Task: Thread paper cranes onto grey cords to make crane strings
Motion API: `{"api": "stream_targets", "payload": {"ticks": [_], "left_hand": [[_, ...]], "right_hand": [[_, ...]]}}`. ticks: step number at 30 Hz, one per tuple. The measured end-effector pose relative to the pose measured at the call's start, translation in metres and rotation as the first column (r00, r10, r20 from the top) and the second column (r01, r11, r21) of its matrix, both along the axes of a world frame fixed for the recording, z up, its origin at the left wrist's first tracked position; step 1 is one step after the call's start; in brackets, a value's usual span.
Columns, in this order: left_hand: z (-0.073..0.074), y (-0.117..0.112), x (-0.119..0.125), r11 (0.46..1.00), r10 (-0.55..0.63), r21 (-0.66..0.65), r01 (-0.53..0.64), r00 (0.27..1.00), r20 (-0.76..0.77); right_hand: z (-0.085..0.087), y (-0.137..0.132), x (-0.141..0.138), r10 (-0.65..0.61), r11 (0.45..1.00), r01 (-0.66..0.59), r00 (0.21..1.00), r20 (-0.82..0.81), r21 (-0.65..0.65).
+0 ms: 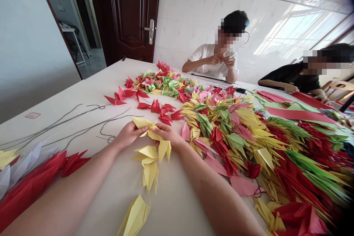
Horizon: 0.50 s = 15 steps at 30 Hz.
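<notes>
My left hand (125,135) and my right hand (166,134) both pinch a yellow origami crane (146,127) above the white table (49,118). Below it hangs a short strand of yellow paper cranes (148,164), and a loose yellow crane (134,215) lies near the table's front edge. Thin dark grey cords (83,125) run out to the left of my left hand. A string of red paper cranes (157,110) lies just beyond my hands, and a large heap of multicoloured origami cranes (235,136) starts right next to my right hand.
A person in a white shirt (212,59) folds paper across the table, and a person in black (293,77) handles paper at the right. Red and white crane strands (33,177) lie at the left. A dark wooden door (127,14) stands behind the table.
</notes>
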<state>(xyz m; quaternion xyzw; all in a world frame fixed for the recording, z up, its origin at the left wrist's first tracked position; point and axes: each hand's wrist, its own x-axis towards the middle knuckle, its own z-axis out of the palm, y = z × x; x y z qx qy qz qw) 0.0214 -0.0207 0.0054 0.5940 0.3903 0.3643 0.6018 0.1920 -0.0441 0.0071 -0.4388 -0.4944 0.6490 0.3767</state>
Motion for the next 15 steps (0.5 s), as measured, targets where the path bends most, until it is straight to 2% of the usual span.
{"api": "stream_targets", "payload": {"ticks": [6,15], "left_hand": [[0.0004,-0.0002,0.0001,1.000,-0.001,0.005,0.001,1.000,0.000],[0.0044,-0.0008,-0.0007,0.997,-0.064,0.035,0.066,0.997,-0.045]], "right_hand": [[-0.0009,0.0001,-0.0002,-0.011,1.000,0.010,1.000,0.011,0.019],[-0.0074,0.0050,-0.0002,-0.022,1.000,0.022,0.999,-0.035,0.004]]}}
